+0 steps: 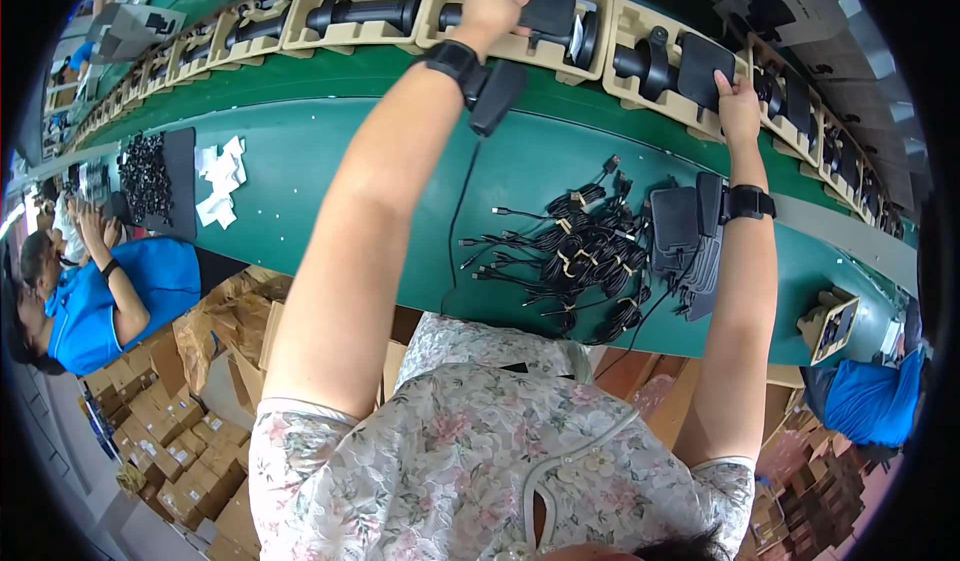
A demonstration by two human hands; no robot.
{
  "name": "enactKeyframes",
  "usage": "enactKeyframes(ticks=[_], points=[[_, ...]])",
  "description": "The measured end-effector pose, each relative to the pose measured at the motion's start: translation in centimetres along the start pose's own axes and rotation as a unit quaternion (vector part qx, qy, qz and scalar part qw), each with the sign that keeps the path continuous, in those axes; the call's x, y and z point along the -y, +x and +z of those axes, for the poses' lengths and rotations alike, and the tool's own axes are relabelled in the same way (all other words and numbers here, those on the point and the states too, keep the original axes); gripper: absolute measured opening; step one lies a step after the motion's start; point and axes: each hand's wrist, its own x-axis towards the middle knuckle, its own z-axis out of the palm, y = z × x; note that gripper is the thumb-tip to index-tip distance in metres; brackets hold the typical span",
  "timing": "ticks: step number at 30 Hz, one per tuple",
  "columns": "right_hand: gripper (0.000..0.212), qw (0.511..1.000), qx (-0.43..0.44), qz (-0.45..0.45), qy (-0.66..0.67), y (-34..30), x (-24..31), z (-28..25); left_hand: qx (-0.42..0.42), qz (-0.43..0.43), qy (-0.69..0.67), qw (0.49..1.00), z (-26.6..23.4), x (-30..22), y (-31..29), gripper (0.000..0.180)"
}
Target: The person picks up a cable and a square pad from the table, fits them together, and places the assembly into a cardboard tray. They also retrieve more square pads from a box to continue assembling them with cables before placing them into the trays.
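Observation:
My left hand (492,11) reaches to a beige molded tray (440,1) on the raised line at the far side. Its closed fingers grip the left edge of a flat black square plate (547,1). My right hand (740,111) is at the neighboring tray (620,86), with thumb and finger closed at the lower right corner of another black plate (706,69). Black cylindrical parts (656,63) lie beside that plate in the tray. Each wrist wears a black strap with a boxy device (498,97) and a trailing cable.
Bundled black cables (590,251) heap mid-table, beside stacked black plates (676,223). White paper pieces (222,176) and a pile of small black parts (148,176) lie left. More filled trays (355,11) line the back. Blue-clad people sit left (125,286) and right (870,396).

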Motion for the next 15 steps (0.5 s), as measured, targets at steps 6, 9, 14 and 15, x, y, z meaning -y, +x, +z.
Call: enactKeyframes(ticks=[6,9,14,15], points=[[0.046,0.998,-0.052,-0.018,0.013,-0.1,-1.3,0.3,0.025,0.121,0.150,0.981,0.8,-2.5,-3.0,0.031],[0.044,0.994,-0.101,-0.029,-0.001,-0.2,-2.0,1.0,-0.085,0.163,0.343,0.921,0.2,-5.0,-5.5,0.024],[0.037,0.905,-0.349,-0.213,-0.113,-4.1,0.7,1.4,-0.077,0.321,0.315,0.890,-0.8,-6.6,-9.0,0.043],[0.037,0.907,-0.348,-0.209,-0.116,-4.0,0.4,1.1,-0.056,0.330,0.324,0.885,-0.4,-6.8,-9.3,0.043]])
